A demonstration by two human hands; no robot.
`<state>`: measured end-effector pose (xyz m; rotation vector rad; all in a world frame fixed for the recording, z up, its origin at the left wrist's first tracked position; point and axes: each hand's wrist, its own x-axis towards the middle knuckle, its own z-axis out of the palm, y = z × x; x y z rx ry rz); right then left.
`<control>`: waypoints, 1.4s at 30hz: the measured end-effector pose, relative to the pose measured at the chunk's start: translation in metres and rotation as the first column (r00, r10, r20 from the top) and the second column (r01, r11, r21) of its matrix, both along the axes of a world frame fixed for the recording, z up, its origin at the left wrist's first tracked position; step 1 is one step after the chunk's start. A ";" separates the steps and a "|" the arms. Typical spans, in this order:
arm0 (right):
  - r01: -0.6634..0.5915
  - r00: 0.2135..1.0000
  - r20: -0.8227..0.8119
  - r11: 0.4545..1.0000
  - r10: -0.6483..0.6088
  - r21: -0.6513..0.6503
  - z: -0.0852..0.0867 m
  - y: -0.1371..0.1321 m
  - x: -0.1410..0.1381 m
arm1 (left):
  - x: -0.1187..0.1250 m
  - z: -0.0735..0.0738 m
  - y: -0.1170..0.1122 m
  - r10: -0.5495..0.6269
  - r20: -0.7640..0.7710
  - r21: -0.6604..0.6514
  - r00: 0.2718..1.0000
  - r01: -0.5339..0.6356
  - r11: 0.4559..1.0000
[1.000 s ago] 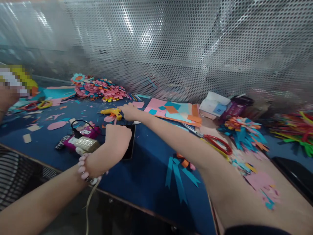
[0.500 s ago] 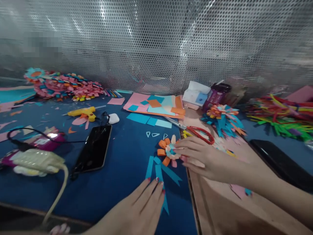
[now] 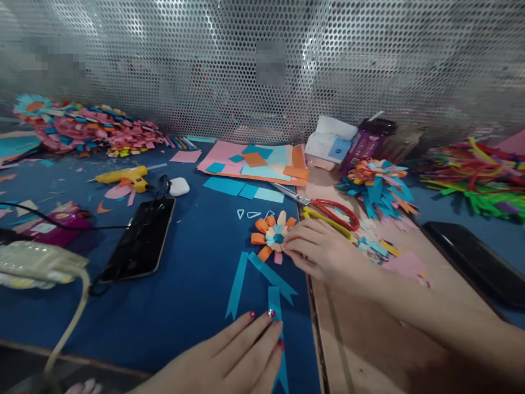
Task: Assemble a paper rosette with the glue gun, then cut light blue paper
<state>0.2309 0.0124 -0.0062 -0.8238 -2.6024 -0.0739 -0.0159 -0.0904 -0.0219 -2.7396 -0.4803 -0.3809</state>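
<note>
A paper flower [image 3: 274, 238] with orange and peach loop petals and a light blue middle lies on the blue table. My right hand [image 3: 322, 249] has its fingertips pinched on the flower's right edge. Below the flower are blue paper strips with notched ends: a left strip [image 3: 238, 287], a right strip [image 3: 274, 273] slanting down, and a middle strip [image 3: 274, 298]. Flat over the middle strip rests my left hand [image 3: 233, 355], fingers stretched out and partly covering it. Red-handled scissors [image 3: 332, 212] lie just beyond my right hand.
At the left are a yellow glue gun [image 3: 123, 176], a phone [image 3: 141, 238] and a power strip [image 3: 39, 262] with cables. Coloured paper sheets [image 3: 221, 156] lie at the back. A finished-looking paper flower [image 3: 379, 186] and another phone [image 3: 471, 260] are on the right.
My left hand has drawn the middle blue strip down, away from the other two. My right fingers have closed in on the flower's edge. The view has shifted slightly.
</note>
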 end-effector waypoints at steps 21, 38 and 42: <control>0.252 0.953 0.001 0.792 -0.302 -0.556 0.036 -0.051 -0.041 | 0.002 0.001 -0.015 -0.005 0.015 -0.016 1.000 0.006 1.000; 0.160 0.983 -0.003 0.871 -0.183 -0.464 0.036 -0.053 -0.044 | -0.003 -0.019 -0.018 -0.028 0.018 -0.072 0.999 0.029 0.997; 0.113 0.990 -0.025 0.881 -0.140 -0.460 0.032 -0.053 -0.043 | -0.002 -0.018 -0.018 -0.024 0.029 -0.066 0.999 0.026 0.997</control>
